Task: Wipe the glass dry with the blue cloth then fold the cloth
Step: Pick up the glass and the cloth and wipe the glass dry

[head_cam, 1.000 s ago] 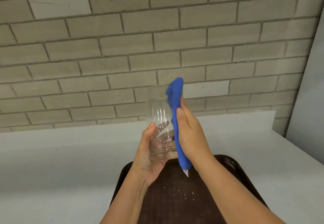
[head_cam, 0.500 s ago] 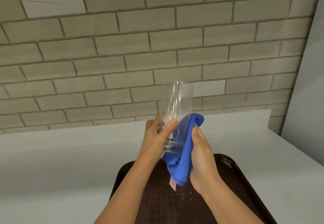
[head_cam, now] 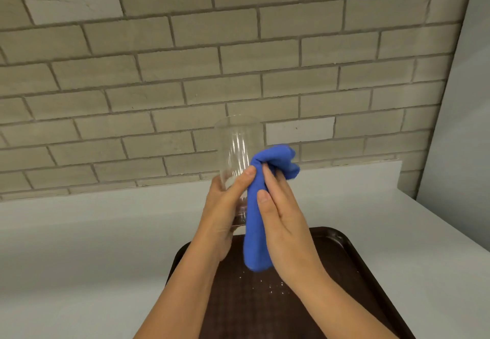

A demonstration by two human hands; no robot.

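Glass (head_cam: 237, 150) upright, mouth up

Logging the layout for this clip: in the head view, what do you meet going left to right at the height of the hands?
Bare counter → left hand holding the glass → blue cloth → right hand pressing the cloth to the glass → counter again.

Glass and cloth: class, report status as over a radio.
Left hand grips glass, upright. Right hand presses blue cloth against its side. Cloth unfolded. Nothing in the way.
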